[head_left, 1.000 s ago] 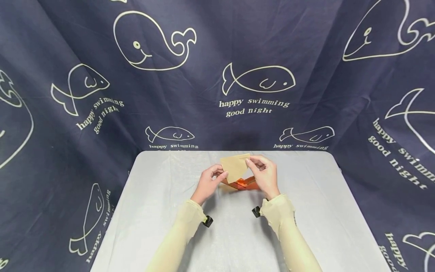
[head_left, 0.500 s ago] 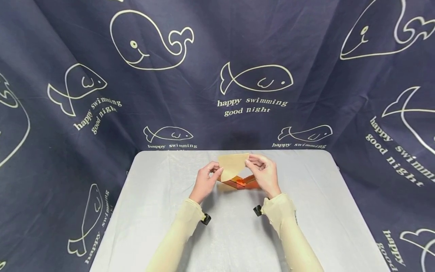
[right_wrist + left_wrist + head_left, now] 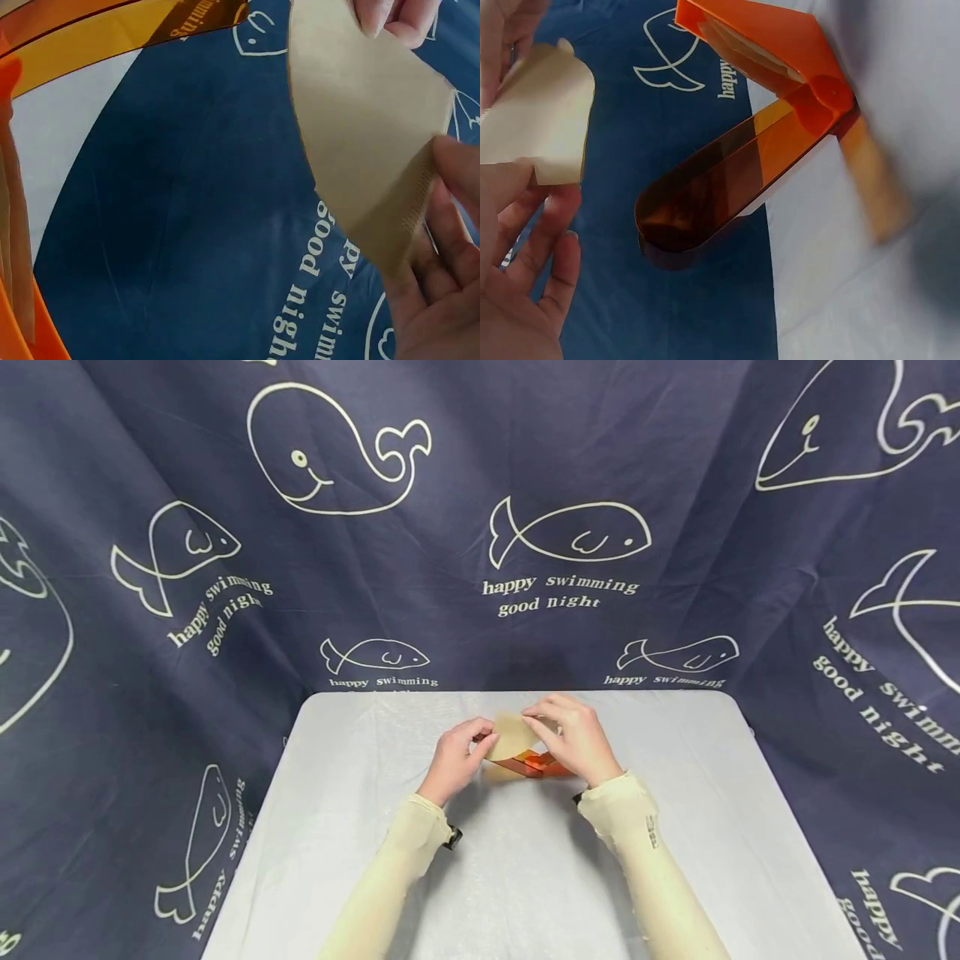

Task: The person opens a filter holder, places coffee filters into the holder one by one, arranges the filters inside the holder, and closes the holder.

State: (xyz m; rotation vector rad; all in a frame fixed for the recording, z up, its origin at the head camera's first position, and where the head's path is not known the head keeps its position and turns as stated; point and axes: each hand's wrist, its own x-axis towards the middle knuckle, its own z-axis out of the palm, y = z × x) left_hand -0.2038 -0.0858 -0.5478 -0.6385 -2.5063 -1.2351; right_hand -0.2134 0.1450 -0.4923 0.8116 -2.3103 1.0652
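Note:
A tan paper coffee filter (image 3: 513, 737) is held up between both hands above the far part of the table. My left hand (image 3: 454, 762) pinches its left side between thumb and fingers. On the other side, my right hand (image 3: 579, 745) pinches the edge, where a crimped seam shows in the right wrist view on the filter (image 3: 367, 112). Just below and behind the hands stands a see-through orange case (image 3: 531, 765). In the left wrist view the case (image 3: 712, 180) spreads at a hinge, with tan paper sheets (image 3: 754, 60) inside its brighter orange part.
A pale cloth covers the table (image 3: 510, 877). Behind and at both sides hangs a dark blue curtain (image 3: 450, 460) with whale and fish prints, close to the table's far edge.
The filter has come down a little and tipped flatter. My right hand has shifted left and turned at the wrist, while my left hand keeps its pinch.

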